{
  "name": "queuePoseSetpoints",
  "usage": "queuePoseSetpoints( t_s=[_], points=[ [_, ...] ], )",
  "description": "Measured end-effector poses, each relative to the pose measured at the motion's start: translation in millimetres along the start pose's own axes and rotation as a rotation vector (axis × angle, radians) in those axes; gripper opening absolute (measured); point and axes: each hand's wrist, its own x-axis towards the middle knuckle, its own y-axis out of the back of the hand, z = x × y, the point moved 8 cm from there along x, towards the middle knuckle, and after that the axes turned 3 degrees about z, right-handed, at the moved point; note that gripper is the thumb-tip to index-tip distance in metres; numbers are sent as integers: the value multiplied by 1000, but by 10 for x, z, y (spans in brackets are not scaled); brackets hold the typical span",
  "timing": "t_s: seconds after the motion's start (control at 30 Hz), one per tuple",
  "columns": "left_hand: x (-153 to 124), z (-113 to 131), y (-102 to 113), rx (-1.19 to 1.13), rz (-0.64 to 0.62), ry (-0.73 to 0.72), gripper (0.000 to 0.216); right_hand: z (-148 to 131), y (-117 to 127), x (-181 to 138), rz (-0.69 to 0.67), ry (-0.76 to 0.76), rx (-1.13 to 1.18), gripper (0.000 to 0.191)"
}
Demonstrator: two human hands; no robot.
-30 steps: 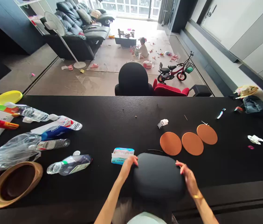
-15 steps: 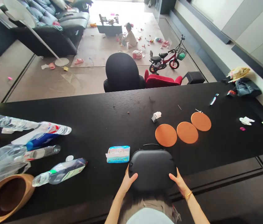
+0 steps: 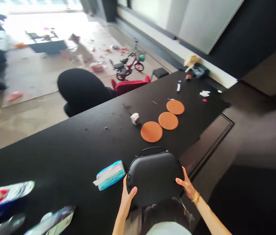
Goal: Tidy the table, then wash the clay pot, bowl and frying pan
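Note:
Between my two hands is a black zippered carrying case [image 3: 155, 178] with a thin handle on its far side. My left hand [image 3: 127, 194] grips its left side, thumb on top. On the opposite side, my right hand [image 3: 187, 184] holds the case the same way; a gold bracelet circles that wrist. The fingers under the case are hidden. Just left of the case lies a blue tissue pack [image 3: 110, 175] with a tissue sticking out. Beyond the case, three round orange-brown coasters [image 3: 151, 132] lie in a slanting row, and a small white crumpled item [image 3: 135, 118] sits beside them.
The long black table [image 3: 67, 147] runs diagonally. Several bottles, including a clear one [image 3: 54, 223], lie at lower left. A black chair [image 3: 81, 88] and a red chair [image 3: 131, 85] stand at the far edge. Farther off are a small bicycle [image 3: 128, 65] and a seated person [image 3: 83, 50] among toys.
The view has swung to the right, so the table now slants and the bowl is out of view. Both hands still hold the case, which has turned slightly with its handle showing more.

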Motion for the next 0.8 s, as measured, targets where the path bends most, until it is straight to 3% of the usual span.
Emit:
queuePoseSetpoints(
  t_s=[0.1,0.2,0.37,0.47,0.57,0.67,0.8],
  points=[
    [-39,117,-349,157,-215,-4,94,276,389,-660,207,55,181,82],
    [-246,64,-974,303,-495,-4,87,698,809,-1551,470,133,377,83],
    [-1131,-467,-2238,524,-1000,75,82,1322,1284,-3099,937,253,624,82],
    [-1783,-854,-2877,609,-1247,120,85,1580,1499,-3783,1169,292,750,84],
    [-2350,-1170,-3423,651,-1433,146,82,1836,1735,-4181,1306,290,829,82],
    [-2815,-1430,-3998,675,-1552,150,81,2095,2100,-4366,1412,291,920,83],
    [-3359,-1832,-5002,724,-1613,126,82,2160,2992,-4515,1511,373,872,79]
  ],
)
